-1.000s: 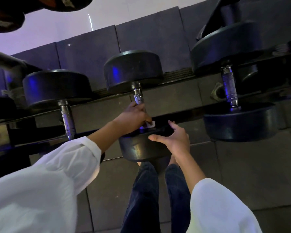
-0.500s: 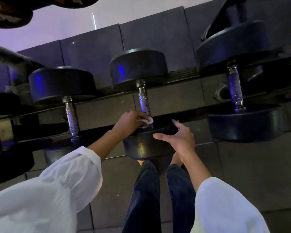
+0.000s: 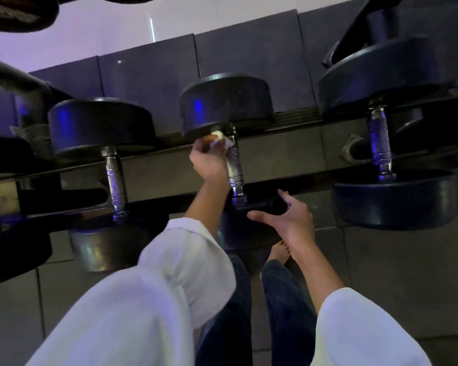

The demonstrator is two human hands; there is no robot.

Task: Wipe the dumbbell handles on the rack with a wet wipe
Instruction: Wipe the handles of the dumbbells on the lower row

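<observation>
- Fingers (image 3: 202,147) of the left hand (image 3: 209,162) curl round a small white wet wipe (image 3: 220,136), pinching it against the far end of the middle dumbbell's handle (image 3: 235,169), right under the far weight head (image 3: 225,104).
- The right hand (image 3: 291,220) holds nothing; its fingers are spread and relaxed, thumb pointing left, just beside the near end of that same handle and over the near weight head (image 3: 229,233). Whether it touches the head cannot be told.
- The knurled metal between the two hands is bare.
- The dumbbell lies across the dark rails of the rack (image 3: 154,206), its handle running away from the person.
- Another dumbbell handle (image 3: 115,180) sits to the left and a third (image 3: 378,143) to the right, both well apart from the hands.
- White sleeves (image 3: 169,286) cover both forearms, above dark trousers (image 3: 230,326) and grey floor tiles (image 3: 394,273).
</observation>
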